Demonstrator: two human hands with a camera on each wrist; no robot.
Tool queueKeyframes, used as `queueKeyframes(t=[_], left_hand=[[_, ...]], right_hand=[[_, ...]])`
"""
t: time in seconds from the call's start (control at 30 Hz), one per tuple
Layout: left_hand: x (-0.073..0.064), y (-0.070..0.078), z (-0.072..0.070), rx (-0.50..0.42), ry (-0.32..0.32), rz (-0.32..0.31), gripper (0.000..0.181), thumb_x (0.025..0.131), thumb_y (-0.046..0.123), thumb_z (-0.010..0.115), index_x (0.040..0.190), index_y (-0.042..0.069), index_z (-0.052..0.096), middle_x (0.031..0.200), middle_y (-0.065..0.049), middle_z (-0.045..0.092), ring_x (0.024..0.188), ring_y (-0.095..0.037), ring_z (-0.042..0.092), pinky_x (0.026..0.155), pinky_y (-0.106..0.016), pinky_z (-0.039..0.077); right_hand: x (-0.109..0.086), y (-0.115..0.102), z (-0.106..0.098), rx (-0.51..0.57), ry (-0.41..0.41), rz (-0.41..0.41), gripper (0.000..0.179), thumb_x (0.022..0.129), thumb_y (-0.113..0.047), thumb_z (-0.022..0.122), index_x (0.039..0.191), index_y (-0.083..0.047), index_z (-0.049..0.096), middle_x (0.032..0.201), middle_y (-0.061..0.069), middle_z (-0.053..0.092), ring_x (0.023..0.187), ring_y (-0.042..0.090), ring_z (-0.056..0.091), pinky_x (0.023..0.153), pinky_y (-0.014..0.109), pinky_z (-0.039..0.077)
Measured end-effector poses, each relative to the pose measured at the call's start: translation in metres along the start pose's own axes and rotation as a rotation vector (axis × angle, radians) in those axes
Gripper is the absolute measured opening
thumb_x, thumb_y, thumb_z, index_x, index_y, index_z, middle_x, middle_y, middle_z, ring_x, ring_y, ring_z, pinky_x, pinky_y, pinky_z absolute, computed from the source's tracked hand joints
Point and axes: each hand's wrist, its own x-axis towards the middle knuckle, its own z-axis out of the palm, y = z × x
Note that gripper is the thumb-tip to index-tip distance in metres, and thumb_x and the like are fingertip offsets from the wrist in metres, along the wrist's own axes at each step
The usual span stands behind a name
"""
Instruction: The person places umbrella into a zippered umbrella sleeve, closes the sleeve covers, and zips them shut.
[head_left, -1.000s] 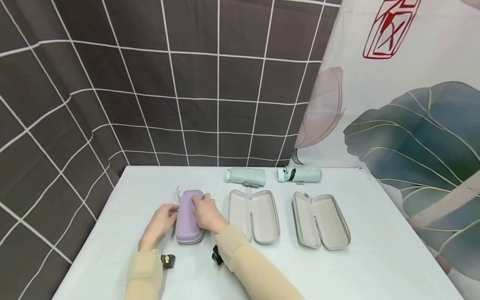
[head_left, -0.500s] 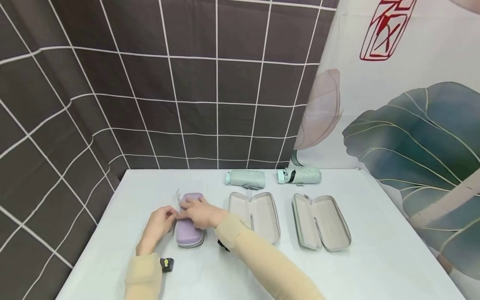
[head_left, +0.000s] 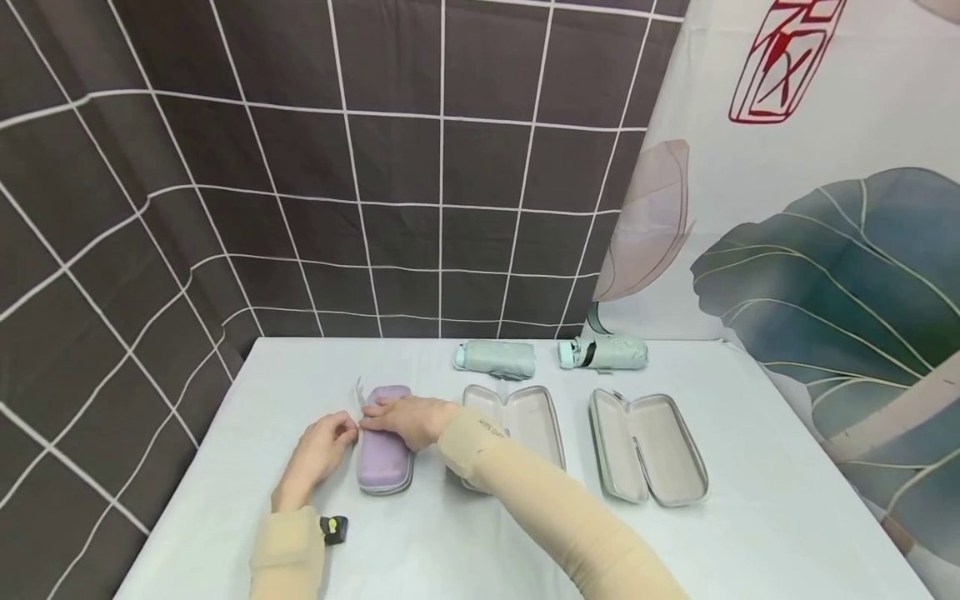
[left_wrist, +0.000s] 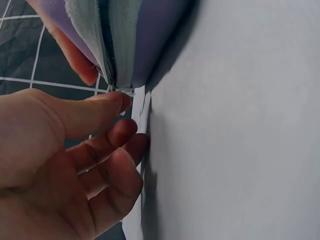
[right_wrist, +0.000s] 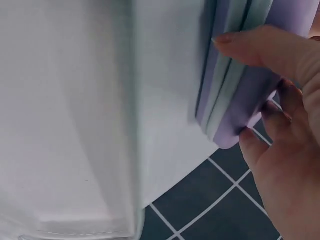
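A purple zip-up hard case lies lengthwise on the white table at the left. My left hand is at its left side; in the left wrist view thumb and forefinger pinch the zipper pull at the end of the pale zip, where a dark line runs between the two tapes. The other fingers curl loosely below. My right hand reaches across from the right and grips the case, its fingers over the top. In the right wrist view the thumb presses across the zip side.
Two grey-lined cases lie unfolded to the right: one partly under my right forearm, the other farther right. Behind them, along the back edge, lie two folded pale green umbrellas. A dark gridded curtain hangs behind the table.
My right hand has moved from the case's right edge over its top toward the left side. My left hand has stayed near the zip at the left side.
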Motion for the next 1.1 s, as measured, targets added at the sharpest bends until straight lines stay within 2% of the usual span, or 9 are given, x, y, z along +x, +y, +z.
queueKeyframes(t=[0.1, 0.23, 0.37, 0.6, 0.93, 1.1], left_hand=[[0.0, 0.0, -0.001, 0.003, -0.019, -0.003, 0.009, 0.094, 0.007, 0.061, 0.086, 0.01, 0.06, 0.09, -0.005, 0.064, 0.083, -0.024, 0.056, 0.078, -0.049, 0.044], [-0.001, -0.001, -0.003, 0.009, -0.039, -0.008, 0.01, 0.095, 0.008, 0.06, 0.086, 0.012, 0.059, 0.092, -0.004, 0.064, 0.084, -0.023, 0.055, 0.078, -0.048, 0.044], [-0.003, -0.004, -0.006, 0.002, -0.063, -0.012, 0.01, 0.095, 0.008, 0.06, 0.086, 0.013, 0.058, 0.092, -0.003, 0.063, 0.083, -0.023, 0.054, 0.077, -0.047, 0.044], [-0.007, -0.008, -0.007, -0.04, -0.095, 0.024, 0.01, 0.095, 0.008, 0.06, 0.086, 0.013, 0.058, 0.09, 0.0, 0.061, 0.084, -0.02, 0.052, 0.077, -0.041, 0.042], [-0.011, -0.018, -0.01, -0.083, -0.128, 0.051, 0.011, 0.096, 0.01, 0.06, 0.086, 0.013, 0.058, 0.088, 0.001, 0.058, 0.084, -0.018, 0.05, 0.077, -0.038, 0.04], [-0.013, -0.022, -0.012, -0.125, -0.158, 0.045, 0.011, 0.095, 0.009, 0.059, 0.085, 0.012, 0.058, 0.085, 0.0, 0.056, 0.082, -0.019, 0.049, 0.075, -0.036, 0.038]], right_hand=[[-0.001, 0.001, 0.002, 0.002, 0.029, -0.011, 0.079, 0.084, 0.006, 0.067, 0.151, -0.02, 0.037, 0.158, -0.007, 0.025, 0.146, 0.014, 0.016, 0.114, 0.033, 0.017], [0.0, 0.001, 0.003, -0.016, 0.069, -0.005, 0.078, 0.082, 0.006, 0.07, 0.149, -0.019, 0.04, 0.157, -0.006, 0.03, 0.145, 0.014, 0.02, 0.114, 0.032, 0.018], [0.004, -0.002, 0.004, -0.06, 0.082, 0.014, 0.078, 0.08, -0.002, 0.076, 0.148, -0.021, 0.043, 0.154, -0.007, 0.035, 0.144, 0.013, 0.024, 0.114, 0.031, 0.021], [0.008, -0.006, 0.006, -0.123, 0.103, 0.061, 0.082, 0.072, -0.017, 0.086, 0.144, -0.024, 0.048, 0.147, -0.011, 0.044, 0.139, 0.01, 0.031, 0.113, 0.03, 0.024], [0.009, -0.01, 0.008, -0.095, 0.134, 0.098, 0.078, 0.073, -0.016, 0.085, 0.142, -0.025, 0.05, 0.144, -0.011, 0.047, 0.138, 0.009, 0.033, 0.112, 0.029, 0.024], [0.009, -0.013, 0.009, -0.1, 0.133, 0.117, 0.081, 0.07, -0.02, 0.088, 0.141, -0.025, 0.05, 0.144, -0.01, 0.046, 0.137, 0.011, 0.034, 0.111, 0.029, 0.026]])
